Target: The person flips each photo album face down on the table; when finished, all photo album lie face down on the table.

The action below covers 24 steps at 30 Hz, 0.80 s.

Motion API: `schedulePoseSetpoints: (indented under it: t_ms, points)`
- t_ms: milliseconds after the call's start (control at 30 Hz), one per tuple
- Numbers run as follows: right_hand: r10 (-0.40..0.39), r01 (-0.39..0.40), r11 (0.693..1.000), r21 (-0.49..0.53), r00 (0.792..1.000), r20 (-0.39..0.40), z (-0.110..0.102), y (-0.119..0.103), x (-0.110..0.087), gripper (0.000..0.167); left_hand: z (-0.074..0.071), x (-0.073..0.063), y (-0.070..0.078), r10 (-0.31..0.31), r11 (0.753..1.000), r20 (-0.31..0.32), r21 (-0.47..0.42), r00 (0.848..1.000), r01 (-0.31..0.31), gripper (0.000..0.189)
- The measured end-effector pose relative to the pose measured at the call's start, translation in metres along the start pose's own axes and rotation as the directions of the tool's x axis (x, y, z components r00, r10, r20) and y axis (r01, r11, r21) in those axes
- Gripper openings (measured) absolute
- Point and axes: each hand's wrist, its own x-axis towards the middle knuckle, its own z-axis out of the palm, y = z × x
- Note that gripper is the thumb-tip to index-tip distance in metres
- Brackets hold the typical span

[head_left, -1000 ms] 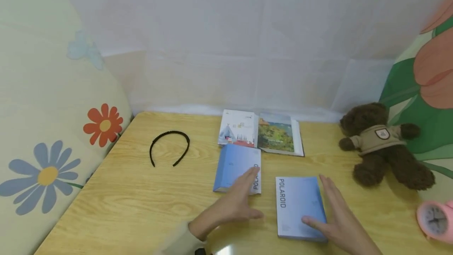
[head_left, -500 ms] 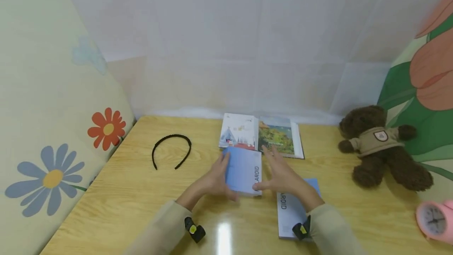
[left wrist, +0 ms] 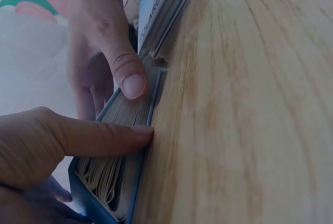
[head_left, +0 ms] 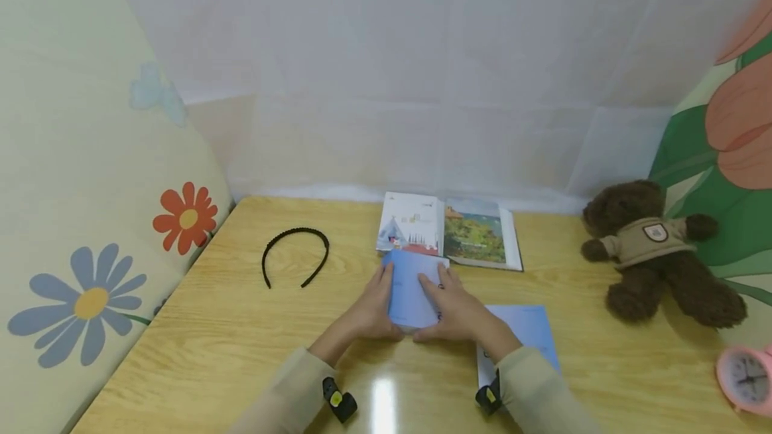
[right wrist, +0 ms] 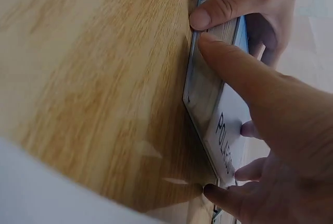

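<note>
In the head view, a blue photo album (head_left: 410, 293) marked POLAROID lies on the table, held between both hands. My left hand (head_left: 366, 310) grips its left side, with the thumb at the near edge. On the opposite side my right hand (head_left: 455, 307) holds it, one finger over the cover and the thumb at the near edge. The left wrist view shows both thumbs against the album's page edges (left wrist: 99, 174). A second POLAROID album (head_left: 531, 330) lies to the right, partly hidden under my right forearm.
Behind the held album lie a white tent-picture panel (head_left: 409, 220) and a landscape picture (head_left: 473, 233); whether they are one open book I cannot tell. A black headband (head_left: 295, 232) lies left. A brown teddy bear (head_left: 654, 246) and pink alarm clock (head_left: 744, 377) are at right.
My right hand has left the right-hand album and moved left to the other one. My left hand has shifted to that album's left side, and both hands have closed in on it.
</note>
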Motion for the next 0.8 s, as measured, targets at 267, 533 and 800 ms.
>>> schedulePoseSetpoints:
  t_ms: [267, 533, 800]
  points:
    - [-0.009, 0.009, 1.0, -0.011, 0.999, -0.033, 0.005, -0.006, -0.003, 0.103, 0.002, -0.004, 0.003, -0.003, 1.0, -0.015, 0.004, 1.0, 0.003, 0.127]
    - [-0.028, 0.021, 0.997, -0.069, 0.994, -0.108, 0.011, -0.011, -0.01, 0.094, 0.007, -0.016, 0.009, 0.009, 1.0, -0.035, -0.017, 0.999, -0.01, 0.12]
    - [-0.062, 0.053, 0.994, -0.096, 0.994, -0.091, 0.023, -0.021, -0.033, 0.095, 0.014, -0.05, 0.019, 0.017, 1.0, -0.034, 0.004, 0.999, -0.017, 0.123]
